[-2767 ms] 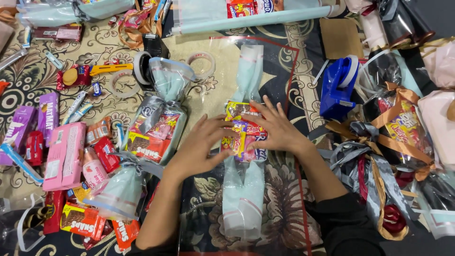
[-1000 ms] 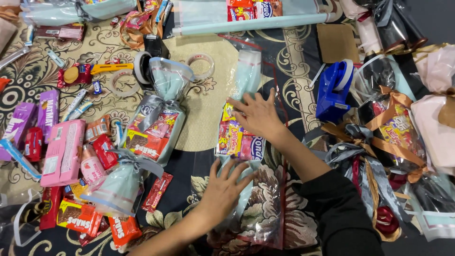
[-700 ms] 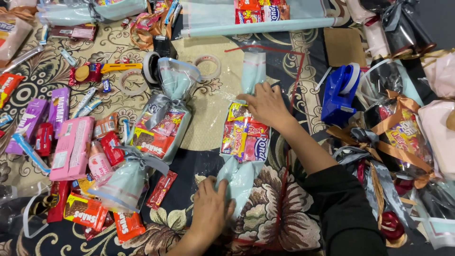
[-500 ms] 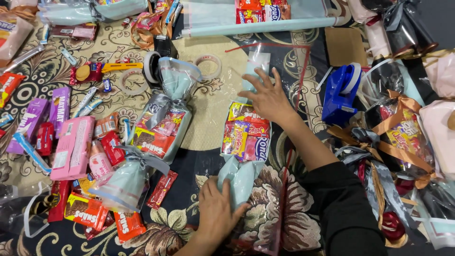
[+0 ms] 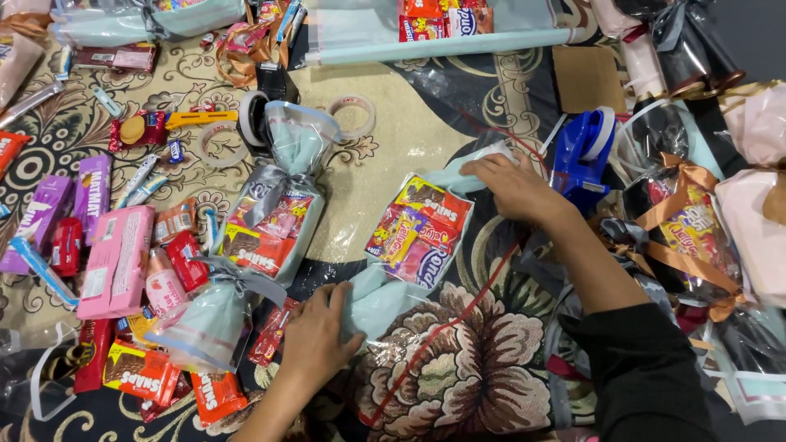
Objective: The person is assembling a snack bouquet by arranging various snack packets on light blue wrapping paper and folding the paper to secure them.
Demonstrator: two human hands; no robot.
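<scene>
Here, both hands gather the wrap around a snack bundle (image 5: 419,233) on the floor: left hand (image 5: 315,340) pinches the lower end, right hand (image 5: 512,184) clutches the top. Tying likely follows.

Your left hand (image 5: 315,340) pinches the lower end of a clear cellophane parcel lined with pale blue paper (image 5: 413,241) and filled with colourful snack packets. Your right hand (image 5: 512,184) grips its upper end, just beside a blue tape dispenser (image 5: 581,155) on the patterned floral cloth (image 5: 467,376).
</scene>
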